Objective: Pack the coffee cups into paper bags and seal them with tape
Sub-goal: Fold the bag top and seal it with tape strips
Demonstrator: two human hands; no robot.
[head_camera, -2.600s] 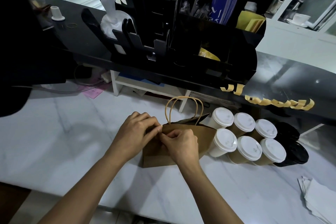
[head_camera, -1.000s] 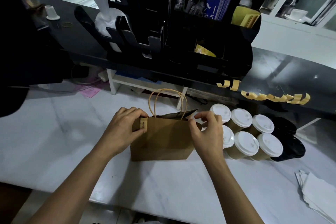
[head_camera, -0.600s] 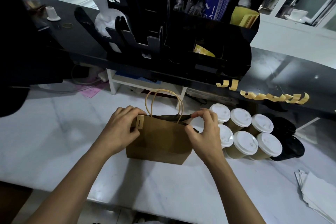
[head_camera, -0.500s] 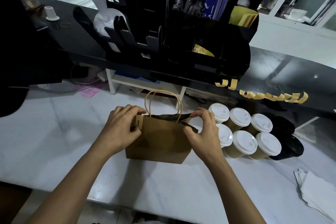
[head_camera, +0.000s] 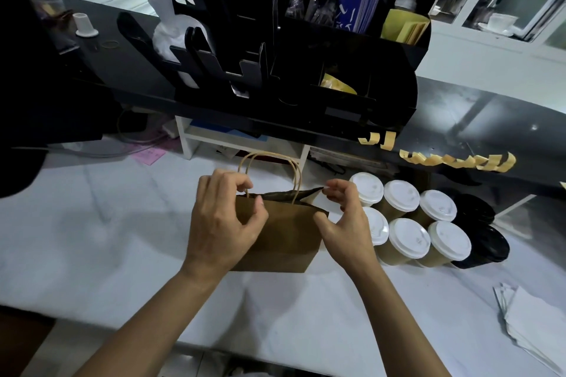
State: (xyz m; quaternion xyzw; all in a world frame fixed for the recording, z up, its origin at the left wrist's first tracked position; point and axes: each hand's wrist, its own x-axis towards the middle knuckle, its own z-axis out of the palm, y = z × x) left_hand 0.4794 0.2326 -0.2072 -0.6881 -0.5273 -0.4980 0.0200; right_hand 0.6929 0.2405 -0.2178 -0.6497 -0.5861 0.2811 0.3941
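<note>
White-lidded cups (head_camera: 407, 217) just right of paper bag (head_camera: 284, 236) (black organizer (head_camera: 306, 55) behind)

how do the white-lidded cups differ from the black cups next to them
Lids: the white-lidded cups have white lids on tan bodies; the black cups are dark all over.
Number: six white-lidded cups stand in two rows; only two black cups show.
Place: the white-lidded cups sit nearer the paper bag; the black cups are at the far right end.
Shared: all stand upright on the counter, lidded and not yet bagged.
</note>
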